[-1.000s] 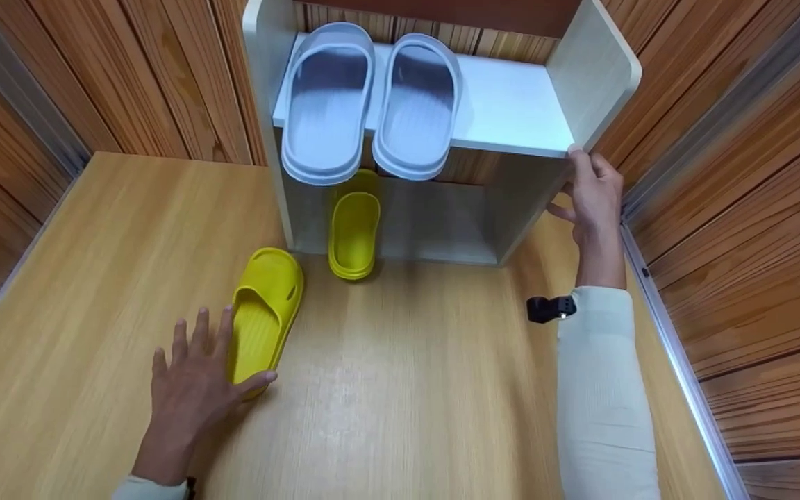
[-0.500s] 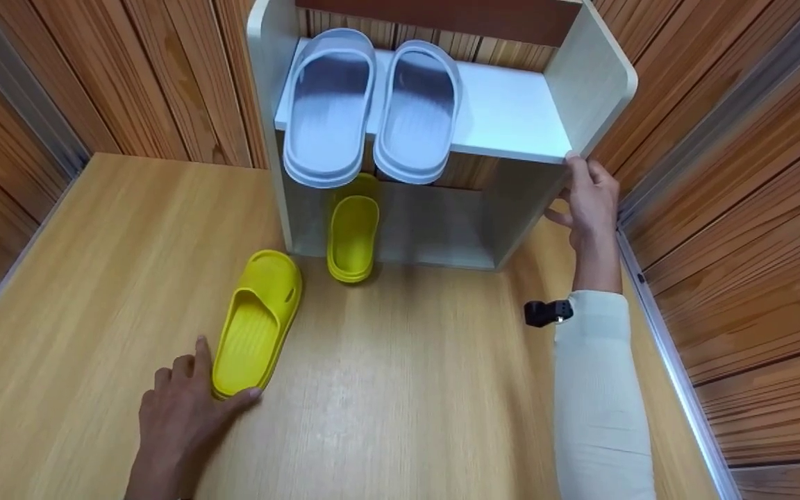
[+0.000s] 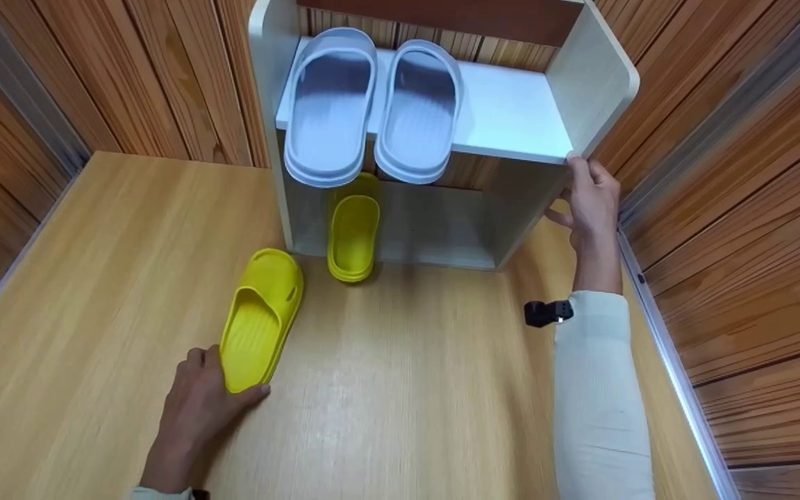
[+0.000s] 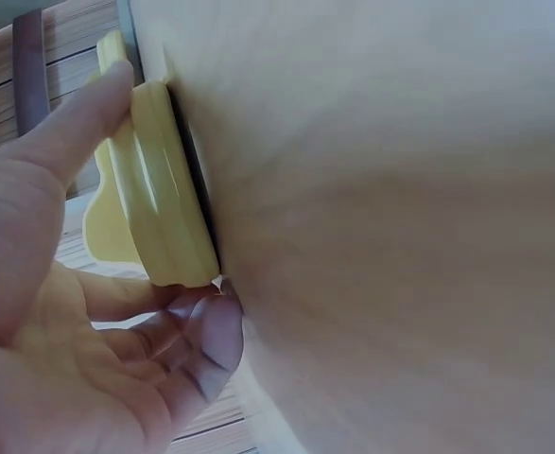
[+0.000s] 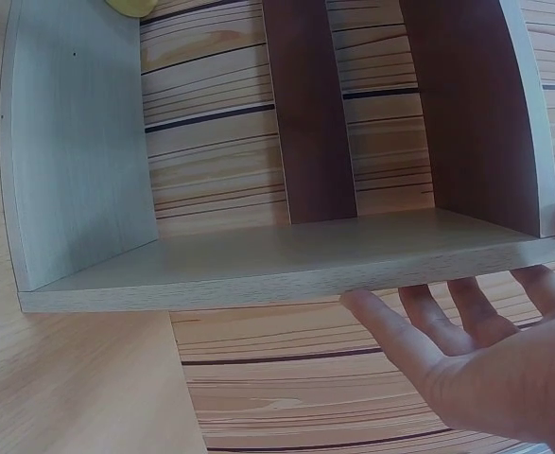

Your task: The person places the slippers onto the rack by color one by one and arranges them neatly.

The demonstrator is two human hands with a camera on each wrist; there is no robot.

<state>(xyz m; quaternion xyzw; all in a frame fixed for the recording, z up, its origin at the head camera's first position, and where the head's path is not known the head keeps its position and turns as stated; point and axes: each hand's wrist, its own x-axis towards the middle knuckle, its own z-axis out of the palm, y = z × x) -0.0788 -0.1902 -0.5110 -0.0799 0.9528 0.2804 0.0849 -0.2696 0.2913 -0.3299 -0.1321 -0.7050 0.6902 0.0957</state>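
A yellow slipper (image 3: 253, 332) lies on the wood-grain floor, its toe towards the shoe rack (image 3: 521, 114). My left hand (image 3: 195, 401) grips it by the heel. In the left wrist view, the thumb lies along one side of the slipper (image 4: 168, 189) while the fingers curl at the other side. At the rack's right side panel, my right hand (image 3: 593, 201) holds the rack: its thumb is at the front edge of the shelf and its fingertips touch the panel's outer face in the right wrist view. A second yellow slipper (image 3: 353, 236) stands in the lower compartment, partly hidden.
Two light grey slippers (image 3: 327, 114) sit side by side on the upper shelf, overhanging its front edge. Wood-plank walls (image 3: 754, 312) enclose the floor (image 3: 400, 403), with a metal strip along the right edge. A brown board (image 3: 442, 17) crosses the rack's back.
My left hand has gone from spread fingers over the slipper to gripping its heel. The slipper has shifted very slightly to the right. The right hand stays on the rack.
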